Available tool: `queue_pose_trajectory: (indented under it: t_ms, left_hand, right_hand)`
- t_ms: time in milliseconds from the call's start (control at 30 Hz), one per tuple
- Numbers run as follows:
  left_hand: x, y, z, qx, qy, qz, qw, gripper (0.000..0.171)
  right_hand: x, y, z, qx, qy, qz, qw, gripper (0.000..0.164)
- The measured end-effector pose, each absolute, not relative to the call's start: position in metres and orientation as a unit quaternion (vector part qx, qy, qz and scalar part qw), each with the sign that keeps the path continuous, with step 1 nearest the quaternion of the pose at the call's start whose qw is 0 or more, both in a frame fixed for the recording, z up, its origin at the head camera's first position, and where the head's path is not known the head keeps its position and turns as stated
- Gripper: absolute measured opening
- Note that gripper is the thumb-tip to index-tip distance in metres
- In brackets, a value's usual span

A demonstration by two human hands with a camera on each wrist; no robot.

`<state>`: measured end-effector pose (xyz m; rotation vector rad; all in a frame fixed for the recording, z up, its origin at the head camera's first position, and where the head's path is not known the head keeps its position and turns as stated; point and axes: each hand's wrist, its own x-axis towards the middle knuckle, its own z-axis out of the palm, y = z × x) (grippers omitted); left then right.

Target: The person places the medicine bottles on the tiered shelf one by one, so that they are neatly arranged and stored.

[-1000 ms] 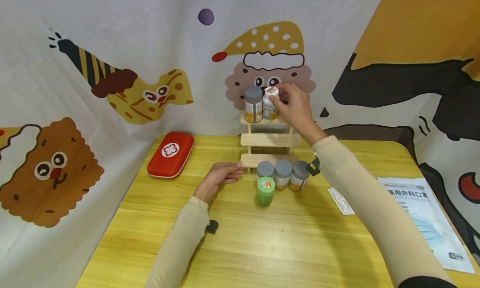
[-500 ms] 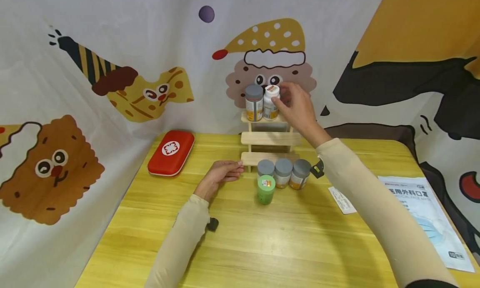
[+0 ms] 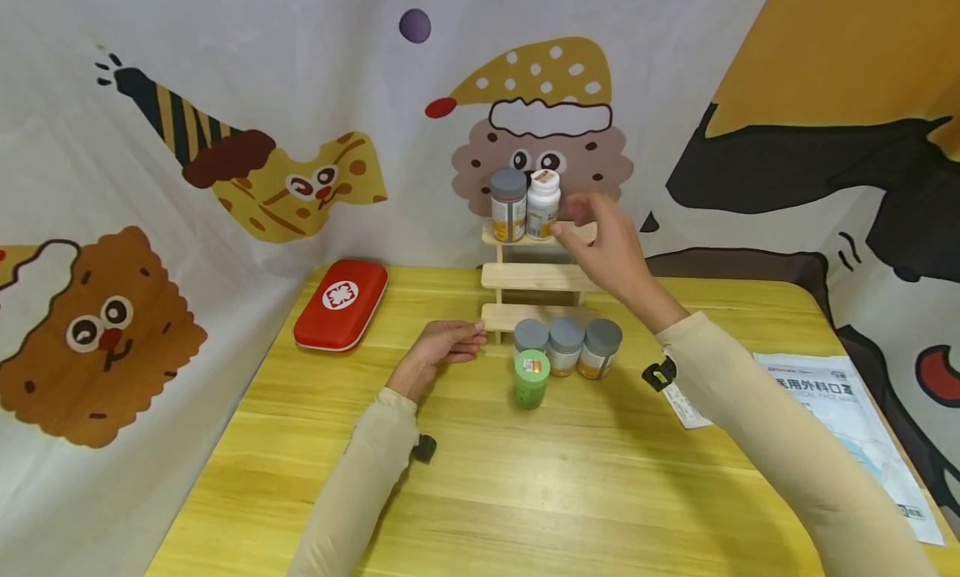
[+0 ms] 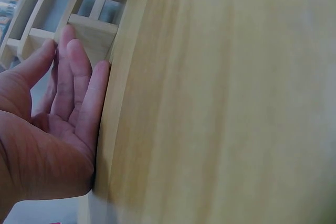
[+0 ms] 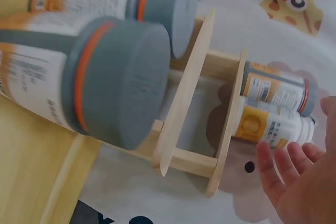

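A small white bottle with a yellow-and-white label stands upright on the top step of a wooden tiered rack. A grey-lidded jar stands close on its left. My right hand is just right of the bottle, thumb and fingers parted and holding nothing; in the right wrist view its fingertips are close to the bottle's side. My left hand rests low at the rack's left end, pinching the end of the lowest step between thumb and fingers.
Three grey-lidded jars stand in a row before the rack, with a green container in front. A red case lies at the back left. A face mask packet and a small white card lie right.
My right hand has let go of the white bottle and drawn off to the right and slightly down. The bottle stays on the top step. My left hand has kept its place.
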<state>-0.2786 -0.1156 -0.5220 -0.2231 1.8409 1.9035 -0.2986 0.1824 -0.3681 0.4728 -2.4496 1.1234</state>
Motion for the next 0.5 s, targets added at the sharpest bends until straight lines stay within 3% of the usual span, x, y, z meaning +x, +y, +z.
queue_pose_trajectory:
  t_ms: [300,500]
  left_hand:
    - [-0.279,-0.115,-0.522,-0.086,0.670,0.696,0.244,0.033]
    - [-0.278,-0.115,-0.522,-0.082,0.673,0.694,0.243,0.034]
  right_hand:
    - [-0.263,0.184,-0.372,0.199,-0.873,0.397,0.204,0.046]
    - [-0.240,0.187,-0.377,0.176,-0.868,0.436,0.160,0.046]
